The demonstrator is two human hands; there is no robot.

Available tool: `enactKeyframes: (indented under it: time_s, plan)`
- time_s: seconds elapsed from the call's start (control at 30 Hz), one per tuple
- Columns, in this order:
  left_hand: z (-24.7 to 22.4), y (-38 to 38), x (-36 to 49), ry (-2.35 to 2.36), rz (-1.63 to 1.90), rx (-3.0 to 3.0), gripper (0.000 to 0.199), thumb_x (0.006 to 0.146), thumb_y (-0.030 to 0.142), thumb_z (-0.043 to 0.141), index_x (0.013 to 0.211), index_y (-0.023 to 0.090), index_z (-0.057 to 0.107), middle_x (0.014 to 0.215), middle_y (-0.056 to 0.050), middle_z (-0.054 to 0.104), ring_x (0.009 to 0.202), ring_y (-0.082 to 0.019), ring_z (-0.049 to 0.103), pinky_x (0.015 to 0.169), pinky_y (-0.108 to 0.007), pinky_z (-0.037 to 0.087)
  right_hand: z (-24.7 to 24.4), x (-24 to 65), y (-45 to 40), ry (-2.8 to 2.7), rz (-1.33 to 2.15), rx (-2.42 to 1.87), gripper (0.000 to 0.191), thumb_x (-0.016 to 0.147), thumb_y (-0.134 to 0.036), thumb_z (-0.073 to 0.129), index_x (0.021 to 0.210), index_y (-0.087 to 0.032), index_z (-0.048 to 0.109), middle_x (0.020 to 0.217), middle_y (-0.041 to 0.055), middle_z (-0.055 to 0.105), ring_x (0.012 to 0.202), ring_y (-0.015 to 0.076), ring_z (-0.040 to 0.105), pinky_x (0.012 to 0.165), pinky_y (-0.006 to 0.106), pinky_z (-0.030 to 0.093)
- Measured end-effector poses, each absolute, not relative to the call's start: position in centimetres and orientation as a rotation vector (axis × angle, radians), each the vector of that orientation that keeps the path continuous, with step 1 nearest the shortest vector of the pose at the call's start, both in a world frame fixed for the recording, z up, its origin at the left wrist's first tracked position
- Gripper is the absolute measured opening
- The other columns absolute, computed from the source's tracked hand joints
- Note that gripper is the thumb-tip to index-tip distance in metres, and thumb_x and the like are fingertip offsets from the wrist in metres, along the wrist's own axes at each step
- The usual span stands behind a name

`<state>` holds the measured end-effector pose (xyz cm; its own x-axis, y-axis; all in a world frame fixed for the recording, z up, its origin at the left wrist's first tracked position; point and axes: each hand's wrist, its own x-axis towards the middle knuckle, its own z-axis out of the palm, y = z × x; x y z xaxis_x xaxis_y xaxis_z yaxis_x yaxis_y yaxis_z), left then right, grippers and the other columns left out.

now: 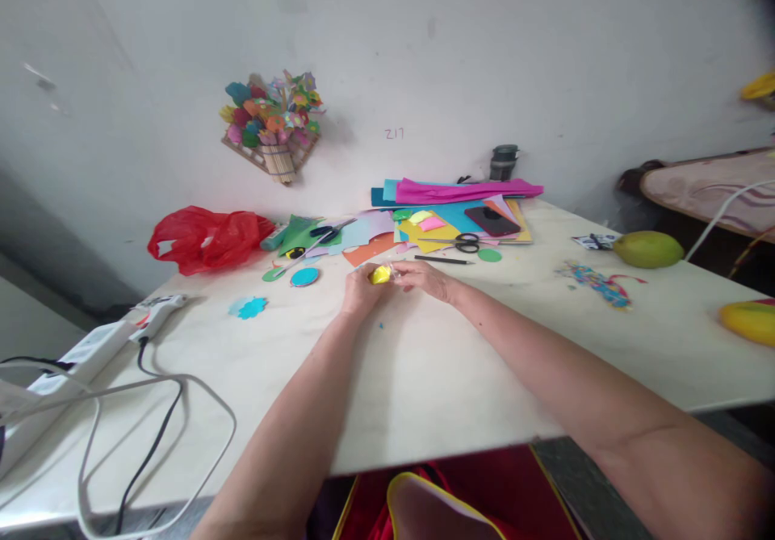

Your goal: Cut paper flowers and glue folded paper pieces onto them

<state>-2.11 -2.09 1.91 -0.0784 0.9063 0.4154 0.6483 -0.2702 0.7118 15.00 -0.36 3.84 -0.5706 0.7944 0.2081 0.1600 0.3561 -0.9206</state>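
A small yellow packet [381, 274] with a clear wrapper is held between both hands above the white table [448, 378]. My left hand [360, 288] is closed round the packet's left side. From the right, my right hand [427, 278] pinches the clear wrapper at the packet's edge. Behind the hands lie coloured paper sheets [375, 247], a black pencil [441, 260] and scissors [467, 243]. A blue paper disc [304, 277] and a blue flower-shaped cutout [252, 307] rest to the left.
At the left are a red plastic bag [211, 237], a power strip [85, 362] and loose cables. On the right sit a green mango [649, 249] and a yellow fruit [747, 322]. A phone [492, 220] lies at the back.
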Motion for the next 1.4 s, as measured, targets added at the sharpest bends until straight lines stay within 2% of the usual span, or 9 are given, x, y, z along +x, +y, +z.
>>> enactKeyframes:
  time_s: [0.07, 0.17, 0.33, 0.57, 0.77, 0.87, 1.1, 1.23, 1.4]
  plan:
    - [1.8, -1.9, -2.2, 1.676, 1.272, 1.898, 0.027, 0.061, 0.027, 0.072, 0.085, 0.016, 0.069, 0.077, -0.002, 0.07, 0.074, -0.018, 0.062, 0.07, -0.027, 0.047, 3.6, 14.8, -0.3, -1.956, 1.124, -0.807, 0.031, 0.071, -0.027, 0.064, 0.099, -0.02, 0.072, 0.098, 0.0033, 0.068, 0.092, 0.0188, 0.06, 0.078, 0.031, 0.05]
    - [1.5, -1.8, -2.4, 1.643, 1.299, 1.871, 0.025, 0.061, 0.025, 0.071, 0.084, 0.016, 0.07, 0.074, -0.001, 0.069, 0.073, -0.018, 0.062, 0.069, -0.026, 0.046, 3.0, 14.5, 0.1, -1.917, 1.014, -0.768, 0.026, 0.065, -0.027, 0.071, 0.089, -0.019, 0.074, 0.103, 0.0058, 0.068, 0.098, 0.0208, 0.061, 0.086, 0.034, 0.049]
    - [1.5, -1.7, -2.6, 1.591, 1.328, 1.877, 0.028, 0.059, 0.024, 0.071, 0.085, 0.015, 0.069, 0.074, 0.0, 0.069, 0.073, -0.016, 0.061, 0.069, -0.025, 0.046, 2.3, 14.1, 0.6, -1.882, 0.957, -0.754, 0.021, 0.061, -0.027, 0.075, 0.08, -0.018, 0.074, 0.106, 0.0093, 0.069, 0.107, 0.024, 0.06, 0.084, 0.034, 0.05]
    - [1.9, -2.0, -2.2, 1.645, 1.251, 1.937, 0.029, 0.061, 0.029, 0.07, 0.087, 0.015, 0.067, 0.076, -0.002, 0.068, 0.072, -0.017, 0.06, 0.067, -0.026, 0.046, 1.8, 13.5, 0.5, -1.845, 0.907, -0.823, 0.034, 0.065, -0.03, 0.074, 0.097, -0.019, 0.073, 0.093, 0.0041, 0.072, 0.087, 0.0187, 0.065, 0.081, 0.032, 0.051]
    - [2.0, -2.1, -1.9, 1.668, 1.166, 2.089, 0.029, 0.062, 0.028, 0.069, 0.088, 0.015, 0.067, 0.079, -0.005, 0.07, 0.071, -0.018, 0.06, 0.067, -0.027, 0.045, 1.2, 13.5, 0.9, -1.895, 0.848, -0.677, 0.03, 0.062, -0.028, 0.076, 0.091, -0.022, 0.073, 0.123, 0.0089, 0.062, 0.115, 0.023, 0.056, 0.077, 0.029, 0.052]
    - [1.8, -2.1, -2.0, 1.627, 1.17, 2.115, 0.028, 0.064, 0.028, 0.068, 0.089, 0.015, 0.067, 0.08, -0.005, 0.07, 0.073, -0.018, 0.061, 0.068, -0.027, 0.045, 1.2, 13.5, 1.1, -1.953, 0.74, -0.645, 0.024, 0.062, -0.027, 0.077, 0.086, -0.022, 0.073, 0.126, 0.0103, 0.059, 0.118, 0.0236, 0.054, 0.076, 0.031, 0.053]
    - [1.2, -1.6, -2.3, 1.46, 1.258, 2.008, 0.032, 0.065, 0.028, 0.066, 0.096, 0.017, 0.067, 0.093, -0.006, 0.071, 0.084, -0.02, 0.063, 0.075, -0.028, 0.047, 2.0, 13.7, 0.8, -2.043, 0.287, -0.671, 0.017, 0.067, -0.028, 0.076, 0.082, -0.022, 0.073, 0.121, 0.0096, 0.062, 0.113, 0.0257, 0.054, 0.1, 0.047, 0.04]
    - [1.1, -1.4, -2.4, 1.509, 1.235, 2.013, 0.028, 0.064, 0.027, 0.065, 0.091, 0.017, 0.065, 0.084, -0.004, 0.07, 0.078, -0.019, 0.061, 0.069, -0.027, 0.045, 2.2, 13.6, 0.7, -2.039, 0.191, -0.644, 0.017, 0.068, -0.028, 0.075, 0.085, -0.024, 0.073, 0.125, 0.0076, 0.06, 0.117, 0.0262, 0.051, 0.105, 0.049, 0.035]
    - [1.1, -1.6, -2.3, 1.495, 1.227, 2.02, 0.017, 0.062, 0.03, 0.064, 0.071, 0.017, 0.057, 0.065, 0.001, 0.059, 0.064, -0.013, 0.052, 0.059, -0.024, 0.04, 2.3, 13.7, 0.7, -2.101, 0.212, -0.594, 0.013, 0.069, -0.019, 0.073, 0.081, -0.025, 0.074, 0.128, 0.0058, 0.059, 0.118, 0.0247, 0.05, 0.107, 0.048, 0.033]
